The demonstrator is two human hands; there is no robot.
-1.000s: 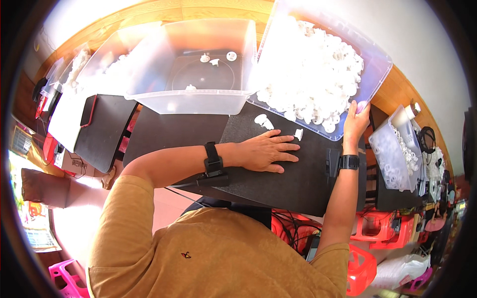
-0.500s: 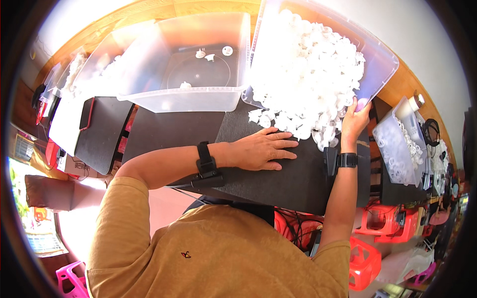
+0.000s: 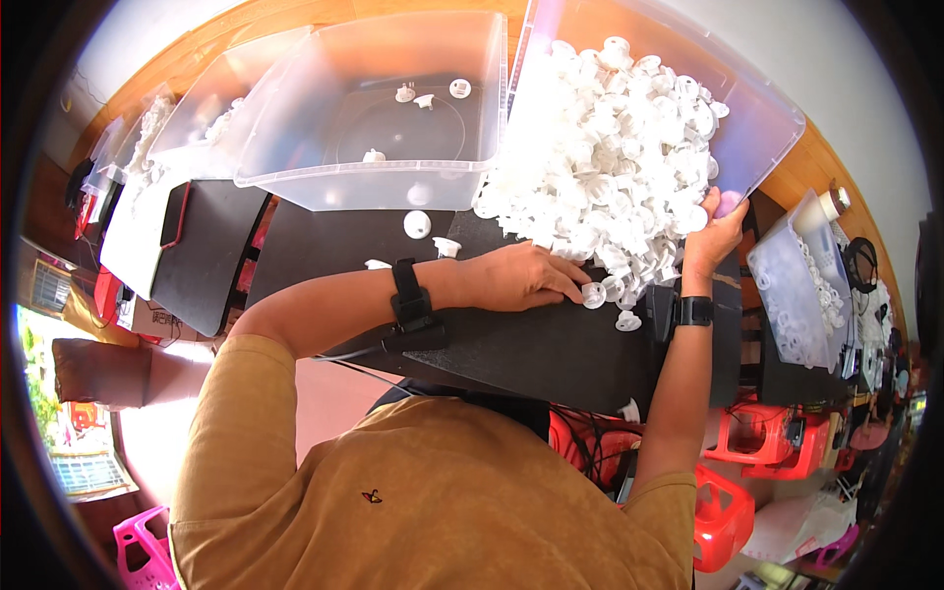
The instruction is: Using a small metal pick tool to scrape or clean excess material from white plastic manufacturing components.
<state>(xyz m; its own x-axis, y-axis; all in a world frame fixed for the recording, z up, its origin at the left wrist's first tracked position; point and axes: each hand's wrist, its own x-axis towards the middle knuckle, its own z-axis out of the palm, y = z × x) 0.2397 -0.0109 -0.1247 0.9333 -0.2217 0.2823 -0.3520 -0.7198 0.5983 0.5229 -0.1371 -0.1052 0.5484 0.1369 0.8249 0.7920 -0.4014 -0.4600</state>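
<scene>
White parts [image 3: 610, 167] lie heaped in the clear tub [image 3: 757, 118], apparently tipped, spilling onto the black table [image 3: 521, 354]. Our right hand [image 3: 716, 244] has its grip closed on the tub's right side; our left hand [image 3: 516, 278] curls beside the spill, and we cannot tell whether it holds any. Tilting further could send parts over the near edge, where one sits. A second bin [image 3: 369, 182] crowds the tub's left; the front strip offers room.
</scene>
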